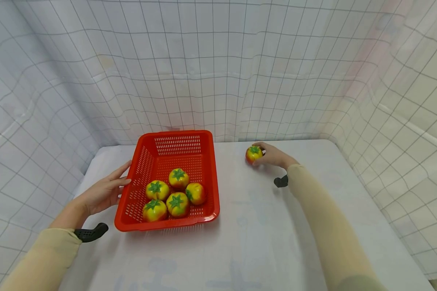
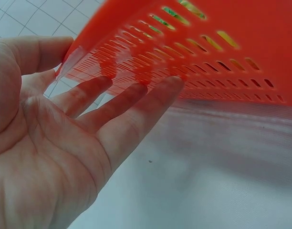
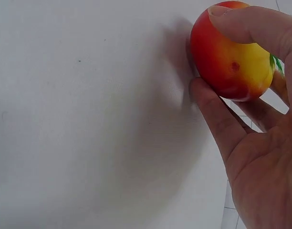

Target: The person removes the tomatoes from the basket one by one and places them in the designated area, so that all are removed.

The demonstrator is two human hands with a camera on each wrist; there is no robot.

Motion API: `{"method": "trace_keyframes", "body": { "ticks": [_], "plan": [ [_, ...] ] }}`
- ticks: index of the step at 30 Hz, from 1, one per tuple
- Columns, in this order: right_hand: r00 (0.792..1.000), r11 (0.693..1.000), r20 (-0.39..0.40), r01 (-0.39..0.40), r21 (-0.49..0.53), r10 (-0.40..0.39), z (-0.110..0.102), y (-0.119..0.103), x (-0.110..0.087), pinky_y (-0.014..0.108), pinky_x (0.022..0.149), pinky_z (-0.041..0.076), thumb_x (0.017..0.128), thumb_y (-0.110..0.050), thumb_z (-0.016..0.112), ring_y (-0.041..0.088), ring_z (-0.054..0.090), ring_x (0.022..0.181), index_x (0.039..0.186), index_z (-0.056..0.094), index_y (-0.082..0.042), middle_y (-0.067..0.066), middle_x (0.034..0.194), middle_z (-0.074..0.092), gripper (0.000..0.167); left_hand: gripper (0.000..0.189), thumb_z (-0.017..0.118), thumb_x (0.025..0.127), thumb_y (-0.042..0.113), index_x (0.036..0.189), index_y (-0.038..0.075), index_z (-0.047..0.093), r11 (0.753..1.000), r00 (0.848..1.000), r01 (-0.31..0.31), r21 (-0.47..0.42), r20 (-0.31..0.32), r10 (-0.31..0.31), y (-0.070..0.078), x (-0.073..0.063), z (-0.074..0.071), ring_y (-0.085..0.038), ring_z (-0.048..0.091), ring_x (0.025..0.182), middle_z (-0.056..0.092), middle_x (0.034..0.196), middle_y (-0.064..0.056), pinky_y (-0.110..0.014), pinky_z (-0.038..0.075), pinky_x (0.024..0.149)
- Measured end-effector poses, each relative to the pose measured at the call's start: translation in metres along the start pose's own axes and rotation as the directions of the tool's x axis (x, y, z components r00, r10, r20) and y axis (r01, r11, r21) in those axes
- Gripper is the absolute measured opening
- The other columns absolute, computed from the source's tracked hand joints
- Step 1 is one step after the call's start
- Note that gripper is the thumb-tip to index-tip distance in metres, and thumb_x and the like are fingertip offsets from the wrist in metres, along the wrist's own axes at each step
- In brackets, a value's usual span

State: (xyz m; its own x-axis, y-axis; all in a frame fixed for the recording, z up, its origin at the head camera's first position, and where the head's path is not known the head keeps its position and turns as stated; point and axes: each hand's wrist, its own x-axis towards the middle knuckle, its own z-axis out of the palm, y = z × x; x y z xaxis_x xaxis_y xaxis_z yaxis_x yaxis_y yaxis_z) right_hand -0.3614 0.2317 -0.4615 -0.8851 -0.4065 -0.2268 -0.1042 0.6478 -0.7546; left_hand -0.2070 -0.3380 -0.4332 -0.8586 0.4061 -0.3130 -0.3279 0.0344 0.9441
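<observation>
My left hand (image 1: 105, 192) is beside the left side of a red plastic basket (image 1: 215, 182). In the left wrist view its fingers (image 2: 131, 112) stretch out against the slotted outer wall, with the thumb at the rim. Several red-and-yellow toy tomatoes (image 1: 177, 204) with green star-shaped tops are grouped in the near part of the basket. Far to the right, my right hand (image 1: 273, 155) grips another toy tomato (image 1: 253, 154) close over the table. The right wrist view shows the thumb across its red side and the fingers around the other side.
The white table (image 1: 247, 242) has a far edge just behind the basket and the right hand. White grid-patterned curtains (image 1: 225, 72) hang behind it and along both sides. A black strap end (image 1: 91, 232) sticks out at the left wrist.
</observation>
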Motion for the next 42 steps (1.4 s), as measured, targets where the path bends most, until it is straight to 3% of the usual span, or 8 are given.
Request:
{"method": "trace_keyframes", "body": {
  "ticks": [10,16,21,31,42],
  "plan": [
    [1.000,1.000,0.021,-0.011,0.025,0.010,0.003,-0.003,-0.005,0.055,0.114,0.032,0.086,-0.023,0.082,0.036,0.044,0.130,0.154,0.040,-0.013,0.019,0.151,0.039,0.080,0.072,0.043,0.112,0.025,0.164,0.038,-0.005,1.000,1.000,0.010,0.010,-0.014,-0.010,0.001,-0.001,0.001,-0.017,0.063,0.118,0.027,0.158,-0.007,-0.043,0.056,0.094],
    [0.999,0.999,0.037,-0.007,0.050,0.006,0.004,-0.022,-0.017,0.058,0.114,0.031,0.089,-0.015,0.077,0.042,0.042,0.130,0.155,0.035,-0.003,0.027,0.152,0.035,0.079,0.072,0.043,0.112,0.024,0.164,0.037,-0.004,1.000,1.000,0.008,-0.002,-0.015,-0.008,0.002,-0.001,0.002,-0.018,0.064,0.117,0.037,0.150,-0.001,-0.043,0.056,0.094],
    [0.999,0.998,0.036,-0.023,0.059,0.021,0.004,-0.023,-0.018,0.060,0.116,0.028,0.089,-0.015,0.077,0.043,0.039,0.134,0.156,0.035,-0.003,0.028,0.153,0.034,0.080,0.072,0.043,0.112,0.023,0.164,0.037,-0.004,1.000,1.000,0.006,-0.005,-0.012,-0.006,0.001,-0.001,0.001,-0.019,0.064,0.117,0.041,0.145,0.003,-0.044,0.057,0.093],
    [1.000,0.997,0.018,-0.022,0.070,0.021,0.007,0.005,-0.001,0.056,0.117,0.029,0.088,-0.025,0.082,0.039,0.040,0.135,0.159,0.033,-0.012,0.022,0.154,0.036,0.086,0.072,0.043,0.112,0.024,0.164,0.038,-0.005,1.000,1.000,0.003,-0.006,-0.007,-0.003,0.001,0.000,0.000,-0.019,0.064,0.116,0.043,0.144,0.005,-0.043,0.057,0.093],
    [1.000,0.999,0.009,-0.015,0.038,0.014,0.009,0.007,0.000,0.053,0.117,0.031,0.088,-0.030,0.082,0.034,0.041,0.136,0.156,0.035,-0.016,0.017,0.155,0.037,0.084,0.071,0.042,0.112,0.025,0.164,0.038,-0.006,1.000,1.000,0.011,0.006,-0.009,-0.011,0.002,-0.001,0.002,-0.018,0.063,0.119,0.027,0.157,-0.007,-0.043,0.056,0.094]
  ]
}}
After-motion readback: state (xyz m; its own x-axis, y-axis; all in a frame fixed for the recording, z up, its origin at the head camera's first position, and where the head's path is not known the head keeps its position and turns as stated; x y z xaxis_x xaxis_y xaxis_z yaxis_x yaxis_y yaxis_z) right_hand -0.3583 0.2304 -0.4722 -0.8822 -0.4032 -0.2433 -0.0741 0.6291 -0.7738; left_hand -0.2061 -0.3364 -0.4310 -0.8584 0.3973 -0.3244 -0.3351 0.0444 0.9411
